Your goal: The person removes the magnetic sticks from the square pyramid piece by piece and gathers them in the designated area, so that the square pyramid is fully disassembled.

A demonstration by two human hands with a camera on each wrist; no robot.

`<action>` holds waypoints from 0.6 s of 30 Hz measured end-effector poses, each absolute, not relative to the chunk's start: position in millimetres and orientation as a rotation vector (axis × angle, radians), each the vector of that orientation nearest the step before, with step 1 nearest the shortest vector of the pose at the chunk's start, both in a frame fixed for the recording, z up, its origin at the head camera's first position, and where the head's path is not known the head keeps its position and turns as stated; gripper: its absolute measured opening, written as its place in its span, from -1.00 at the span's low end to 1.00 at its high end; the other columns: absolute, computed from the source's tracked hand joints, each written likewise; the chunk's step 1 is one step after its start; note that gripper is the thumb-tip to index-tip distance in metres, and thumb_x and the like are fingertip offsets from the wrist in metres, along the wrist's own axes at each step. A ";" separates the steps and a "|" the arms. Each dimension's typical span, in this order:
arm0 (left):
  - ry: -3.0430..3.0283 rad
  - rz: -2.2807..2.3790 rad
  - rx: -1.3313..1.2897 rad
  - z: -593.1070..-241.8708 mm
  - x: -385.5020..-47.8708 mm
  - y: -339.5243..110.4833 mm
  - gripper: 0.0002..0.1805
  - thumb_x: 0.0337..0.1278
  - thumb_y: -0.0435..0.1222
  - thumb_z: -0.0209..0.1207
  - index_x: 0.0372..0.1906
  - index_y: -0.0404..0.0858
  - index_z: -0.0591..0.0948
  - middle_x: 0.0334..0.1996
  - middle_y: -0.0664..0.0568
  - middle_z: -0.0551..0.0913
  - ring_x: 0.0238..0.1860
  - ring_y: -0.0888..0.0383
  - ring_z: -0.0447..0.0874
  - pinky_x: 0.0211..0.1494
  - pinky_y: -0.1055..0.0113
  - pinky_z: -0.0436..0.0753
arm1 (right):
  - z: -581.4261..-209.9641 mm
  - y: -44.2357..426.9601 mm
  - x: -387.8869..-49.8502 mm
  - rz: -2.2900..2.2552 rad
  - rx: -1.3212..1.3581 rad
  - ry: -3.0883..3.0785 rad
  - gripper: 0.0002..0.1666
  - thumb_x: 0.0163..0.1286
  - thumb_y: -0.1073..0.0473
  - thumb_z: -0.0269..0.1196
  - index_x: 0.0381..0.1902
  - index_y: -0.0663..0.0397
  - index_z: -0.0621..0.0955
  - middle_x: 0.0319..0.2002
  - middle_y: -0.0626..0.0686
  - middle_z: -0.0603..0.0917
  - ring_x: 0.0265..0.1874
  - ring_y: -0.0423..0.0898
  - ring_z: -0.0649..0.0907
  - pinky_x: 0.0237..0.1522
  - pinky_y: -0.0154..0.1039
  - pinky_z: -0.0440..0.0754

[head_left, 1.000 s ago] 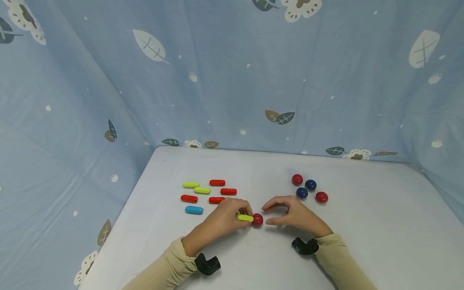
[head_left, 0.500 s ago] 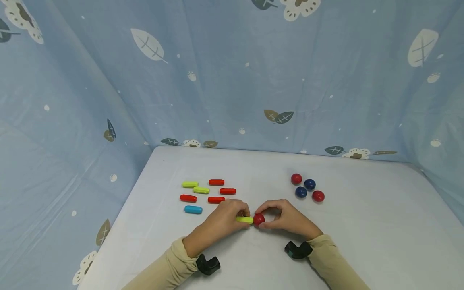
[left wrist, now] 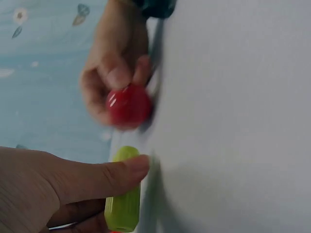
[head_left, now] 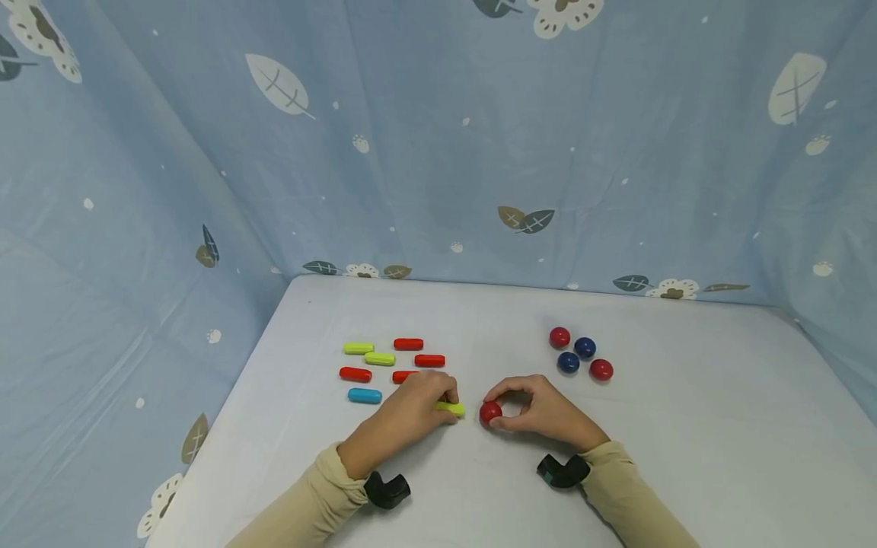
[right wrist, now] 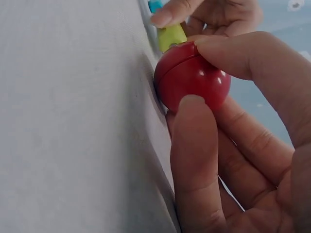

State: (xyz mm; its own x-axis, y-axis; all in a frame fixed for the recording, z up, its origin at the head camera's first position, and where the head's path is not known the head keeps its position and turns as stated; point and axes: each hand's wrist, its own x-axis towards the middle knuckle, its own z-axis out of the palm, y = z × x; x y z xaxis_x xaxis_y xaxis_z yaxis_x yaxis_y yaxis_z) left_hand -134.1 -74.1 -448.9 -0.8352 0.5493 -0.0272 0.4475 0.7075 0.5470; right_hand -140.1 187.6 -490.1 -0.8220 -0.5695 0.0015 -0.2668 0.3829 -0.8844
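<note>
Between thumb and fingers my left hand [head_left: 415, 403] pinches a yellow-green stick [left wrist: 124, 208], ribbed and tapered at its ends. My right hand [head_left: 550, 415] pinches a glossy red ball [right wrist: 190, 77] with a seam line, low over the white table. In the head view a small gap separates the stick's right end from the ball. The left wrist view also shows them apart, with the ball [left wrist: 129, 107] beyond the stick's tip. Part of the stick is hidden by my left fingers.
Left of my hands lie yellow-green sticks [head_left: 380, 359], red sticks [head_left: 355, 374] and a blue stick [head_left: 365, 396]. Red balls [head_left: 601, 370] and blue balls [head_left: 568, 362] sit behind my right hand. A patterned blue curtain [head_left: 425, 152] hangs around the white table [head_left: 685, 426].
My right hand came left and took hold of the red ball. The stick touched the ball half a second ago; my left hand has since drawn the stick away to the left.
</note>
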 end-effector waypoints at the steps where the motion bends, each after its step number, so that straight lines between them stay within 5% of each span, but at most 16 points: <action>1: 2.748 0.794 0.781 -447.9 -135.8 -76.8 -0.83 0.05 -0.29 0.53 -0.35 -0.11 0.71 -0.40 0.21 0.69 -0.31 0.29 0.54 -0.16 0.40 0.58 | -490.0 187.9 -140.1 -1.416 -0.731 2.343 -0.68 0.21 0.07 0.54 -0.06 -0.23 0.76 -0.07 -0.12 0.79 -0.09 -0.21 0.65 -0.19 -0.34 0.70; 18: 2.972 0.605 0.664 -441.0 -144.8 -92.9 -0.84 -0.10 -0.32 0.59 -0.45 -0.13 0.77 -0.47 0.17 0.70 -0.24 0.16 0.50 -0.20 0.28 0.57 | -493.7 188.7 -142.0 -1.414 -0.701 2.335 -0.67 0.22 0.07 0.54 -0.04 -0.18 0.77 -0.04 -0.06 0.79 -0.08 -0.22 0.63 -0.23 -0.34 0.70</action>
State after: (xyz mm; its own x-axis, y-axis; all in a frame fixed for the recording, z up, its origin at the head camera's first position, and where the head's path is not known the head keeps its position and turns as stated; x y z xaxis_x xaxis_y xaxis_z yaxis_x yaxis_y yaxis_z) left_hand -144.8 -92.9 -441.0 -0.9078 0.4166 0.0478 0.4021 0.8325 0.3811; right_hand -142.0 188.7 -493.7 -0.8277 -0.5608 -0.0202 -0.2420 0.3891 -0.8888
